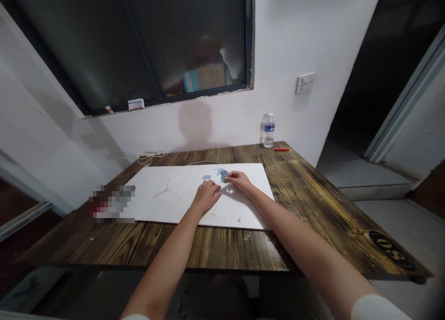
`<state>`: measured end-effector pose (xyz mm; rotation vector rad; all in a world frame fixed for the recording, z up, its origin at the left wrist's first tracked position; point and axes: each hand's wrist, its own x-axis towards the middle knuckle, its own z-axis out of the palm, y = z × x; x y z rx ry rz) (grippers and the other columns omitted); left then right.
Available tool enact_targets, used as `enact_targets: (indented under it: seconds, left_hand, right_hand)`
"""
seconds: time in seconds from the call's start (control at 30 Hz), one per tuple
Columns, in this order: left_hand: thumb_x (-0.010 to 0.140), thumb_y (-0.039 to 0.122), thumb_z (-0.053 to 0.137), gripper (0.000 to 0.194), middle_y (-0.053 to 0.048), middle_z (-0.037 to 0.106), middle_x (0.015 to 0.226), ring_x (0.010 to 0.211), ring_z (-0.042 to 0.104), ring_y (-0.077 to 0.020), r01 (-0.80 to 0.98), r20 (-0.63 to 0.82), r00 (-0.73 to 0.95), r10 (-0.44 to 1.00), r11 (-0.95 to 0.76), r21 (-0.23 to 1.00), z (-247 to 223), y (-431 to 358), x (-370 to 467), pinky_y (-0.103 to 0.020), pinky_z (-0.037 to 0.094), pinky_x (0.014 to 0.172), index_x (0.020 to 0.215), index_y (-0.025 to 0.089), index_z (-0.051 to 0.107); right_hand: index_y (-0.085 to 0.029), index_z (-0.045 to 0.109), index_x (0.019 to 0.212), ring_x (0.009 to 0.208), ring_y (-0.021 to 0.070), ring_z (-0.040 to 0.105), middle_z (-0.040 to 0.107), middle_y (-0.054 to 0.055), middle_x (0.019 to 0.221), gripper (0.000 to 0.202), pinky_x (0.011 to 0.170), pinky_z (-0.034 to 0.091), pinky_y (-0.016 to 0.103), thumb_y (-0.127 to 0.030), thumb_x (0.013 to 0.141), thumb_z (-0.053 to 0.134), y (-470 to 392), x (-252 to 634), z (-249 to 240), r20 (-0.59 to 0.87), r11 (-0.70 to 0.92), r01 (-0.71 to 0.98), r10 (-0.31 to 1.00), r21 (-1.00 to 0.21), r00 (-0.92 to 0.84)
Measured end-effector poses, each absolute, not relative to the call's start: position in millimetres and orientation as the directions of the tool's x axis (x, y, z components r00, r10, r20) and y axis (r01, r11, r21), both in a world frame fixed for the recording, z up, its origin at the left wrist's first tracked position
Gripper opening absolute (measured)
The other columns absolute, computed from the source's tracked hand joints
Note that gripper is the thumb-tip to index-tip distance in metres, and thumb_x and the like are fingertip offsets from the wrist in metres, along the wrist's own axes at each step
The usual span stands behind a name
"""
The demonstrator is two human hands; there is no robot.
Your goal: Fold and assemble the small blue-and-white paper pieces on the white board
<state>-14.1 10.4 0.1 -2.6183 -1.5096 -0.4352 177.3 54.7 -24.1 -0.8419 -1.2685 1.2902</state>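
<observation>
My right hand (239, 182) is closed in a pinch on a small dark piece with blue stripes (225, 175), held just over a white board (187, 204). Blue striped marks or flat pieces (206, 177) lie on the board near my fingertips; they are too small to tell which. My left hand (206, 195) rests on the board just left of the right one. Its thumb is apart from the bent fingers, and nothing shows in it. Thin dark lines (167, 189) branch across the board's left part.
The board lies on a dark wooden table (239, 250). At the back right stand a water bottle (269, 131) and a red pen-like stick (282, 149). A pale cord (149, 158) lies at the back left. A blurred-out patch (111, 204) covers the board's left edge.
</observation>
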Motion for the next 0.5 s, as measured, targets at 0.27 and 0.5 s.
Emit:
enact_targets:
  seconds: [0.27,0.5]
  left_hand:
    - [0.092,0.048,0.054,0.052,-0.01,0.048,0.148,0.139,0.039,-0.0297,0.797,0.163,0.579,0.799,-0.597,0.097,-8.9,8.8,-12.6,-0.049,0.033,0.112,0.139,0.025,0.053]
    - [0.091,0.04,0.058,0.042,-0.008,0.059,0.137,0.127,0.051,-0.0263,0.793,0.188,0.581,0.792,-0.603,0.089,-3.7,9.4,-10.9,-0.043,0.039,0.106,0.129,0.025,0.061]
  right_hand:
    - [-0.018,0.06,0.064,0.052,0.011,0.046,0.056,-0.002,0.055,0.037,0.054,0.034,0.028,-0.047,0.057,0.083,52.5,178.6,-23.4,0.21,0.176,-0.196,0.963,-0.965,-0.17]
    - [-0.018,0.06,0.063,0.05,0.0108,0.045,0.055,-0.002,0.053,0.037,0.052,0.033,0.027,-0.046,0.057,0.083,54.8,178.2,-25.7,0.209,0.173,-0.198,0.962,-0.965,-0.175]
